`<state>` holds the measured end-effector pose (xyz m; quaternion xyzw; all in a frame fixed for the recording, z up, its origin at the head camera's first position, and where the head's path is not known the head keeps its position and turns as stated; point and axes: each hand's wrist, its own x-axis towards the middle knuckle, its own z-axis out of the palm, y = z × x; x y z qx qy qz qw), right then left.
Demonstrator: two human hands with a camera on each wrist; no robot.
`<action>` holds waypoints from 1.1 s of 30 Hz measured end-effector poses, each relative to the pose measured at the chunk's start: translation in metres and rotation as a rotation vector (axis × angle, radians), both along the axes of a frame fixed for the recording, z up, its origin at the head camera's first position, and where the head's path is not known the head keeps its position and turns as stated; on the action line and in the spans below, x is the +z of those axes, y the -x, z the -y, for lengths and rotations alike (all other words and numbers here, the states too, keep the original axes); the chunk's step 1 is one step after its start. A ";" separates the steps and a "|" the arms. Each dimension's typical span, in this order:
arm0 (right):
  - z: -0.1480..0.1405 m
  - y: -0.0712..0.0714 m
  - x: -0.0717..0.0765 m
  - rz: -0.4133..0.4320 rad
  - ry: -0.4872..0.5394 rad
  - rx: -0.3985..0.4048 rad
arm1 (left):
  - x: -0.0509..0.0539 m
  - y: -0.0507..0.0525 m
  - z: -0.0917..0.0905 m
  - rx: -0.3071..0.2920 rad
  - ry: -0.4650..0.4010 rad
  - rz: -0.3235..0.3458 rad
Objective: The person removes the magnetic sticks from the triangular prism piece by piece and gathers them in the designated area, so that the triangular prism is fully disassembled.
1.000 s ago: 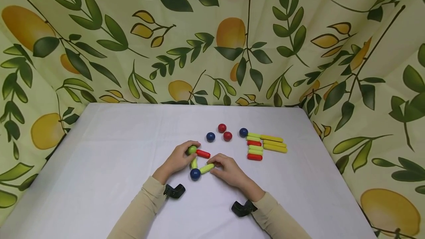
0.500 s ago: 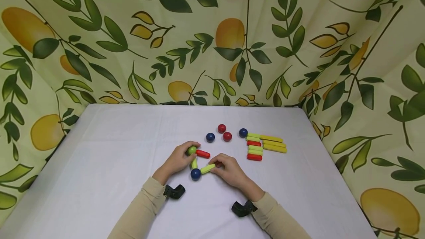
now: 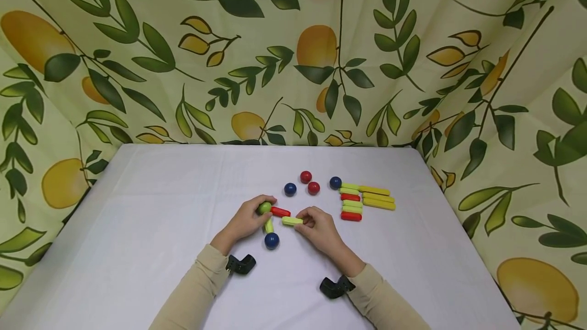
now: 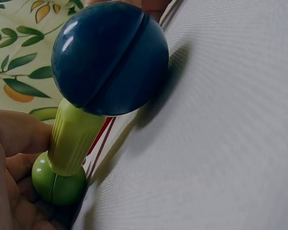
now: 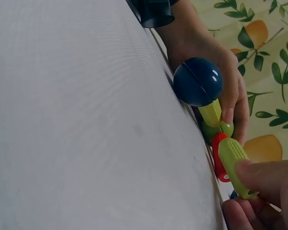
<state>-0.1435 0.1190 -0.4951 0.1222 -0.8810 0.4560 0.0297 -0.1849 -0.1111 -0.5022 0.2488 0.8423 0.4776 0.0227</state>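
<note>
My left hand (image 3: pixel 245 219) grips a green ball (image 3: pixel 264 208) of a small ball-and-stick toy build. A red stick (image 3: pixel 281 212) points right from that ball. Toward me, a ribbed yellow-green stick (image 4: pixel 74 139) joins the green ball to a larger-looking blue ball (image 3: pixel 272 241). Thumb and fingers of my right hand (image 3: pixel 320 229) pinch a loose yellow-green stick (image 3: pixel 290 221) by its right end. In the right wrist view this loose stick (image 5: pixel 233 160) overlaps the red one; whether they touch I cannot tell.
Behind the hands lie a blue ball (image 3: pixel 290 189) and two red balls (image 3: pixel 314 188). To the right are a blue ball (image 3: pixel 336 183), a column of short red and yellow-green sticks (image 3: pixel 351 204), and several longer yellow sticks (image 3: pixel 379 202). A patterned curtain (image 3: pixel 275 80) stands behind the white table (image 3: pixel 137 218).
The yellow-green stick in my right hand has come off the front blue ball. It has moved up and turned nearly level, close to the red stick. My left hand stays put.
</note>
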 end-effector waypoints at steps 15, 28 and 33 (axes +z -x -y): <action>-0.046 -0.002 0.023 0.111 0.118 -0.160 | -0.001 0.000 -0.004 -0.006 -0.019 -0.014; -0.110 -0.025 0.014 0.057 -0.017 -0.304 | 0.000 0.000 -0.001 0.015 0.001 0.004; -0.117 -0.030 0.010 0.064 -0.060 -0.343 | -0.001 0.001 0.000 0.006 -0.008 -0.006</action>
